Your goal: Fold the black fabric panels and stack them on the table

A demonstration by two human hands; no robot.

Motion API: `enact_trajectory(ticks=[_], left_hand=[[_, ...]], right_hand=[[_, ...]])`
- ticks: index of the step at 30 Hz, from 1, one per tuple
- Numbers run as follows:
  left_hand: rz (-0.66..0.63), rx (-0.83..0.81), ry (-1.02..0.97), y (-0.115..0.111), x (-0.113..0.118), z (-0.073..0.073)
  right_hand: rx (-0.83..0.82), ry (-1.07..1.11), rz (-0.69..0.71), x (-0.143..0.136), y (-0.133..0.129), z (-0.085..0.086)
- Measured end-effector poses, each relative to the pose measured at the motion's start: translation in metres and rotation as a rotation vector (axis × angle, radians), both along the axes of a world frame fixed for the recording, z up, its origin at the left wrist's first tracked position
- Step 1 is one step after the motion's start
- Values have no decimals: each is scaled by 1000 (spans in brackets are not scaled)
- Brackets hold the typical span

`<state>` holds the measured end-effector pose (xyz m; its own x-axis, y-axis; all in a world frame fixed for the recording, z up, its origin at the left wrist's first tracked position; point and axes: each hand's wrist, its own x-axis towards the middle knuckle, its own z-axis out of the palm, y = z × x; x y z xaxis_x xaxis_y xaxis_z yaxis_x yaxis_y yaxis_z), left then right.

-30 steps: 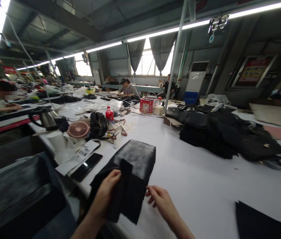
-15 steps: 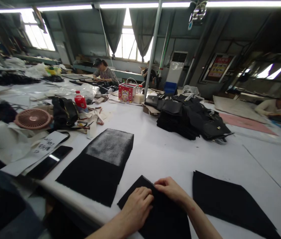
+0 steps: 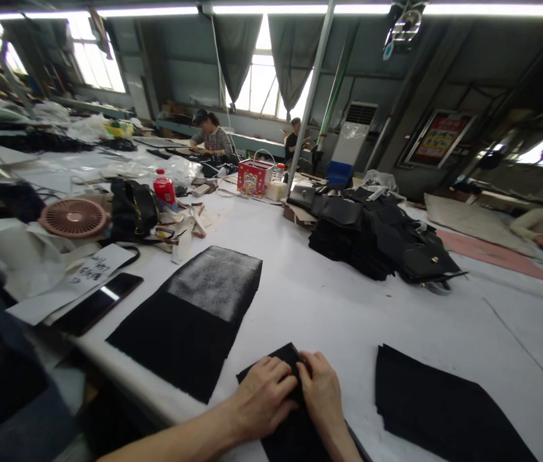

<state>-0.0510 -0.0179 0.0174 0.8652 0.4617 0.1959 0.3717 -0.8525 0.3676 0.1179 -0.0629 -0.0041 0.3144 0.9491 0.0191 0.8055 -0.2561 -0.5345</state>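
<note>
Black fabric panel (image 3: 291, 439) lies on the white tabletop (image 3: 329, 295) at its near edge, under both hands, one corner pointing away from the person. The left hand (image 3: 266, 396) rests over it from the left, fingers bent and close together, tips near the panel's upper right edge; whether they pinch the cloth I cannot tell. The right hand (image 3: 320, 391) comes in from the other side, fingers curled in, thumb and forefinger nearly closed on that same edge, just beside the left fingertips. Left of the panel, apart from it, lies a black fabric stack (image 3: 175, 340) with a whitish, dusty patch (image 3: 218, 282) on its far part; well to the right is a second black stack (image 3: 445, 410). Beyond the first stack's left side sit a dark phone (image 3: 101, 305), a handwritten paper (image 3: 81, 276) and a pink fan (image 3: 75, 218). Black bags (image 3: 387, 234) are heaped farther back.
</note>
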Motion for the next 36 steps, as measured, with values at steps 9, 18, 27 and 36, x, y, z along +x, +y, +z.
enact_trajectory(ticks=[9, 18, 27, 36], left_hand=[[64, 149, 90, 27, 6, -12], [104, 153, 10, 26, 3, -20], [134, 113, -3, 27, 5, -19], [141, 89, 4, 28, 5, -20]], right_hand=[[521, -220, 82, -7, -9, -48], [558, -494, 212, -15, -10, -44], [548, -510, 212, -16, -9, -45], [567, -534, 217, -16, -6, -42]])
